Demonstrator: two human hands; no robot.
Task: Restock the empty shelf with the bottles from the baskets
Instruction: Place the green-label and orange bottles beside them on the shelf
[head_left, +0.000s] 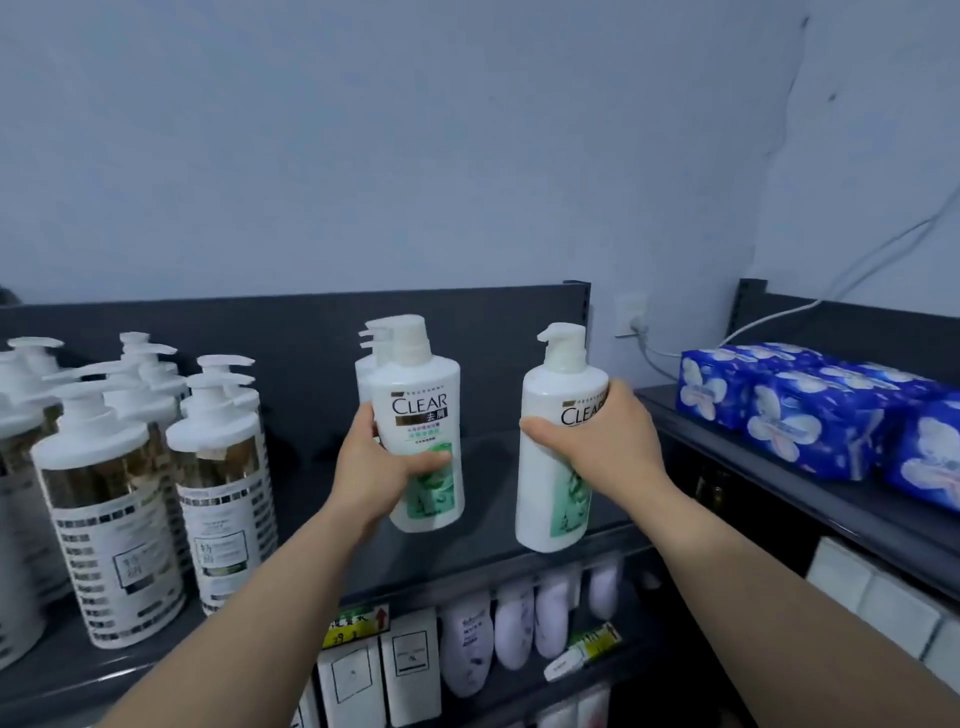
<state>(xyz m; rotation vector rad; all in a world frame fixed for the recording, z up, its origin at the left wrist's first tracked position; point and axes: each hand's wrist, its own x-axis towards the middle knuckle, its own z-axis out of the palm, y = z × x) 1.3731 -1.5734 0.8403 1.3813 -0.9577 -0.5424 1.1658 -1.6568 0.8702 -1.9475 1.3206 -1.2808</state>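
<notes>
My left hand (376, 467) grips a white and green Clear pump bottle (423, 410) around its middle, upright over the dark top shelf (483, 540). Two or more matching bottles (370, 358) stand right behind it, mostly hidden. My right hand (597, 441) grips a second Clear pump bottle (558, 395) further right, upright near the shelf's front edge. I cannot tell whether either held bottle touches the shelf.
Several white pump bottles with grey labels (124, 519) fill the shelf's left part. Blue tissue packs (810, 415) lie on the neighbouring shelf at right. Below are white boxes (379, 675) and lilac tubes (514, 623). A wall socket with cable (631, 317) sits behind.
</notes>
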